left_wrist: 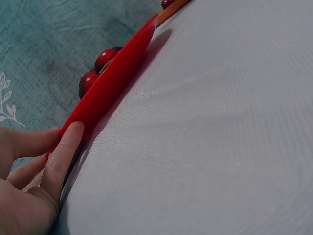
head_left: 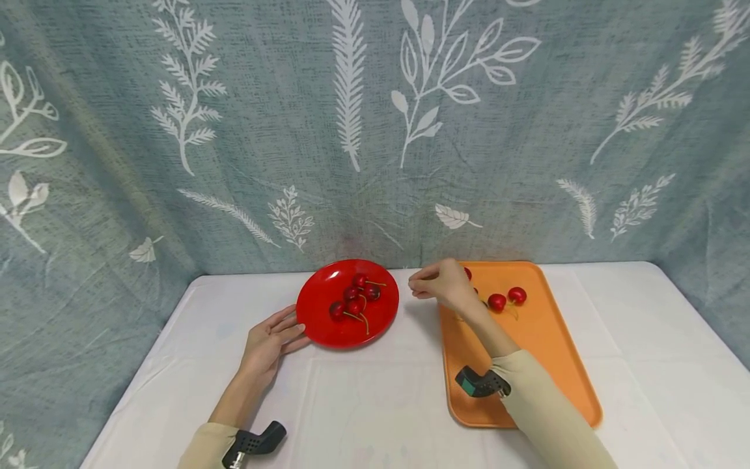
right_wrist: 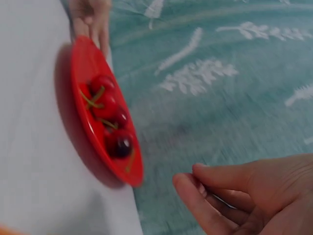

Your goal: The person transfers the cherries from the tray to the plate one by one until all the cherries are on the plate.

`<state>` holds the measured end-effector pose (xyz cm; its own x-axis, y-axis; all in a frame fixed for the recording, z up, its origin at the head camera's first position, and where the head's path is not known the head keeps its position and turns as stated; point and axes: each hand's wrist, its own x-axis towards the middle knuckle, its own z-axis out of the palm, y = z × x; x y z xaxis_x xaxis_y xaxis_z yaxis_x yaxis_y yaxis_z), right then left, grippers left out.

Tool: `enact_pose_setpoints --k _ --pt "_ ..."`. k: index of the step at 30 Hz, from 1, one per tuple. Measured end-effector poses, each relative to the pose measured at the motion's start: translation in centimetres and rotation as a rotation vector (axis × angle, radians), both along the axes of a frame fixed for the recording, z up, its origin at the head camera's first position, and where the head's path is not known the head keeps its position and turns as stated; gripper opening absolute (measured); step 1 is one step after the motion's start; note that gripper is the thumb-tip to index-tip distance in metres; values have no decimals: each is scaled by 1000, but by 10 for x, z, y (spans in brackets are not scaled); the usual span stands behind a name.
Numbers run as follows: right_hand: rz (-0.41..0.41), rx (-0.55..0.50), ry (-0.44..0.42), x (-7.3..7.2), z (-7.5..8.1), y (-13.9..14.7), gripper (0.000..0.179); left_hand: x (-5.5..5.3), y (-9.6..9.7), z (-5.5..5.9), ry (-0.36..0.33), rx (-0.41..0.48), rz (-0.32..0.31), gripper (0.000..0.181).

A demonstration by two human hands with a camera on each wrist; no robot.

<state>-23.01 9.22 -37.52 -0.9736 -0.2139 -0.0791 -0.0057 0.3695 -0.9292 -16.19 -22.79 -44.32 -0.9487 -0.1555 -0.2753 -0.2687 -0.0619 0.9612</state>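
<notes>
A shallow red plate point(head_left: 322, 326) bears several dark red cherries point(head_left: 353, 307) with green stems. My left hand point(head_left: 266, 342) holds the plate's left rim; the left wrist view shows its thumb point(left_wrist: 63, 152) on one side of the rim and fingers on the other. My right hand point(head_left: 445, 283) hovers between the plate and the orange tray point(head_left: 545, 365), its fingertips close together. Nothing shows between them in the right wrist view. On the tray lie more cherries point(head_left: 497, 302), some partly hidden behind the right hand and wrist.
A white cloth point(head_left: 375, 404) covers the table. Behind it hangs a teal curtain point(head_left: 263, 130) with white leaf prints, close to the table's back edge. Black wrist devices sit on the left cuff point(head_left: 252, 444) and right cuff point(head_left: 483, 383).
</notes>
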Motion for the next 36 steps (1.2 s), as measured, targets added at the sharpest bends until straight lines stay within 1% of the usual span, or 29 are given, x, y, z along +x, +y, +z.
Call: enact_pose_setpoints --k 3,5,7,10,12,14,16,18,20,21,25,30,36 --pt "-7 -16 13 -1 1 18 18 -1 1 -1 -5 2 1 57" --pt "-10 -8 16 -2 -1 30 20 -1 2 -1 -5 4 2 57" --pt "-11 -11 -5 -3 -2 41 24 -2 2 -1 -3 4 3 57" --pt "-4 -33 -58 -3 -3 57 30 -1 2 -1 4 12 -6 57" --pt "0 -68 -85 -2 -3 66 33 -1 2 -1 3 15 -10 57" --pt "1 -65 -101 0 -3 76 35 -1 2 -2 1 16 -12 57" --pt "7 -48 -84 3 -5 86 37 -1 2 -1 1 15 -10 57" --pt "-5 -20 -62 5 -6 96 38 0 2 -1 -2 11 -8 57" --pt "-18 -15 -47 7 -8 105 38 1 2 0 0 11 -10 57" --pt "-26 -30 -40 7 -9 109 37 1 2 0 1 12 -10 58" --pt "-58 -60 -55 8 -13 123 37 1 1 0 2 14 -7 58" --pt "-92 -22 -67 12 -18 141 38 1 -1 0 3 9 -9 57" --pt "-82 15 -88 17 -25 159 36 1 -1 0 8 5 -9 57"
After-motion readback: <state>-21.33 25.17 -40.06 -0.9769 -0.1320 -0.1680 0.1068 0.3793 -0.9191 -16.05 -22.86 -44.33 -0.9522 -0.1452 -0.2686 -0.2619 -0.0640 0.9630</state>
